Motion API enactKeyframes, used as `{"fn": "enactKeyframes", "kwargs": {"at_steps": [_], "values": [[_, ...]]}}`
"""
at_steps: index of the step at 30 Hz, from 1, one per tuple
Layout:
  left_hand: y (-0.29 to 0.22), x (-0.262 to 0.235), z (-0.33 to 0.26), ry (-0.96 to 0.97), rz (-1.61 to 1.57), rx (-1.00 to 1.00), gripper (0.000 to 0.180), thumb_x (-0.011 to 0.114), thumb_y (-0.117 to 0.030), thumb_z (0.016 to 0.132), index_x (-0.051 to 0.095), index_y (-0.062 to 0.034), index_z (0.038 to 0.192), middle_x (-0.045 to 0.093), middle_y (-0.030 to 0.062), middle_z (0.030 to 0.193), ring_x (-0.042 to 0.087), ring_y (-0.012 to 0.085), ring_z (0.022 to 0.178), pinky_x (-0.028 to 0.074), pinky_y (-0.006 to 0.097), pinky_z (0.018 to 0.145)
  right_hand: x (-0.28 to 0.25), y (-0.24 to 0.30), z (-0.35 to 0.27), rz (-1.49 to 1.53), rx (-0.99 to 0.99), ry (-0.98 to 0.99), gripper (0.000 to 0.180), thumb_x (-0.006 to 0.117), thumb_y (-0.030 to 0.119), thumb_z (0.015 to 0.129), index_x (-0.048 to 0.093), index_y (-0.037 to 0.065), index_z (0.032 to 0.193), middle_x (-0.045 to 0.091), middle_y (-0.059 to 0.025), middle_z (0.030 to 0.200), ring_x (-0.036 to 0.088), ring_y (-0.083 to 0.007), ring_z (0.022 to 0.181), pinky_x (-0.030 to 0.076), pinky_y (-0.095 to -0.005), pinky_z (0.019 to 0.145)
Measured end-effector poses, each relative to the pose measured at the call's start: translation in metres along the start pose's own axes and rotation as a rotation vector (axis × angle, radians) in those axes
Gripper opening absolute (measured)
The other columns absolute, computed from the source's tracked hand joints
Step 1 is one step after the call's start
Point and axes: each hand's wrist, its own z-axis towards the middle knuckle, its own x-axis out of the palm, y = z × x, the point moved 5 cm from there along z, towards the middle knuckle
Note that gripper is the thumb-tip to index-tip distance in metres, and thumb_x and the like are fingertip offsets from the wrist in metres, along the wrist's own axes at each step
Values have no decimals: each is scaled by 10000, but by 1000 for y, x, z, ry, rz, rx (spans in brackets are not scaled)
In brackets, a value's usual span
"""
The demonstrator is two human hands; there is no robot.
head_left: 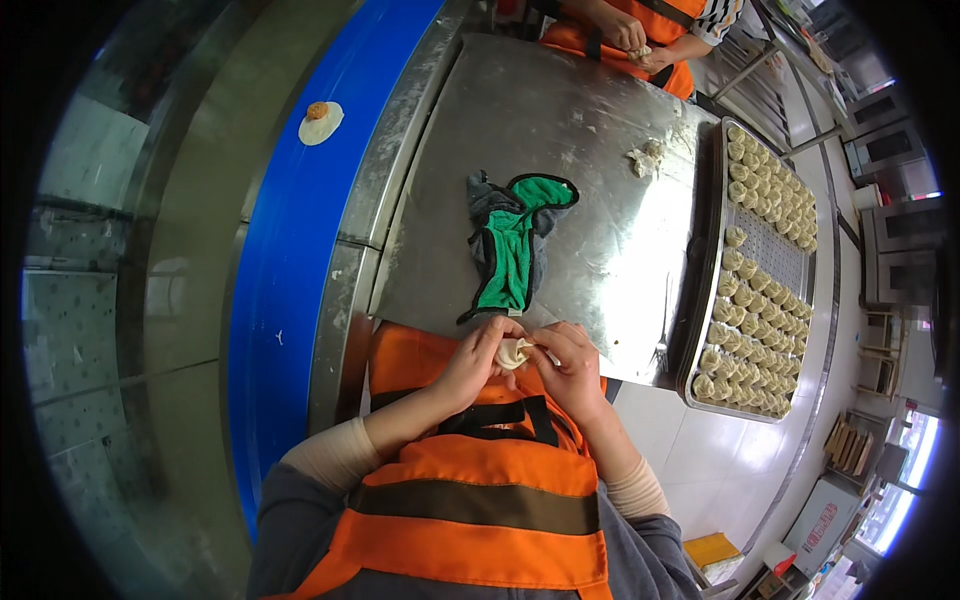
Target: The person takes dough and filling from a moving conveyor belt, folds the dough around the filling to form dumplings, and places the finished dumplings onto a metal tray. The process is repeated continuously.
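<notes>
Okay, progress check from my side of the bench. My left hand (472, 358) is curled around one dumpling (513, 352) right in front of my apron (480, 500), and my right hand (568, 362) has its edge pinched. The dough looks partly gathered to me, so I'd call this one unfinished.

Just past my hands there's one green-and-grey cloth (510, 250) crumpled on the steel table (590, 110). Off to the right is the top tray (775, 250), one of them, with dozens of shaped pieces in two blocks and a bare perforated strip between. So most spots are done, and that strip is what's left. Can't give an honest exact count, the lens bends everything out there and the rows run together.

Further out: one pale lump (646, 158) on the table, looks like dough scrap, and one flat wrapper (322, 130) on the blue belt (285, 230) with one blob of orange filling (317, 111), not folded yet. Farthest off, a co-worker's two hands (627, 35) have one more small piece (641, 52) between them.
</notes>
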Motion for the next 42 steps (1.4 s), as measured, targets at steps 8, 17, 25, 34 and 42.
{"fn": "enactKeyframes", "kwargs": {"at_steps": [8, 17, 25, 34, 42], "values": [[-3, 8, 5, -121, 28, 27, 405, 356, -424, 1092, 542, -89, 962, 524, -3, 734, 428, 60, 528, 312, 212, 430, -3, 12, 9, -72, -117, 42, 235, 763, -3, 736, 668, 88, 930, 624, -33, 797, 599, -246, 737, 426, -348, 698], [-5, 4, 10, -78, 136, 29, 429, 351, -434, 1091, 555, -82, 957, 488, -13, 719, 397, 51, 511, 299, 197, 440, -2, 18, 7, -79, -195, 52, 222, 775, 6, 714, 663, 102, 880, 627, -28, 777, 576, -228, 682, 401, -352, 657], [5, -4, 14, -126, 165, 91, 445, 369, -416, 1091, 562, -65, 896, 494, -18, 625, 422, 51, 464, 318, 218, 417, 26, -24, -23, 454, 440, 60, 125, 791, 48, 791, 692, 14, 859, 654, -82, 787, 632, -217, 696, 498, -321, 623], [10, -8, 12, -100, 341, 171, 470, 317, -439, 1096, 547, -70, 917, 482, -21, 675, 424, 56, 506, 310, 216, 443, 6, 14, -5, -49, -66, 66, 247, 728, -4, 777, 672, 66, 1006, 649, -77, 839, 626, -253, 732, 493, -358, 677], [15, -8, 10, -72, 232, 29, 413, 365, -422, 1091, 568, -90, 954, 512, -25, 702, 445, 48, 510, 333, 212, 441, -1, 16, -10, -171, -280, 70, 285, 738, 42, 716, 664, 72, 989, 630, -48, 862, 614, -226, 760, 472, -351, 697]]}}
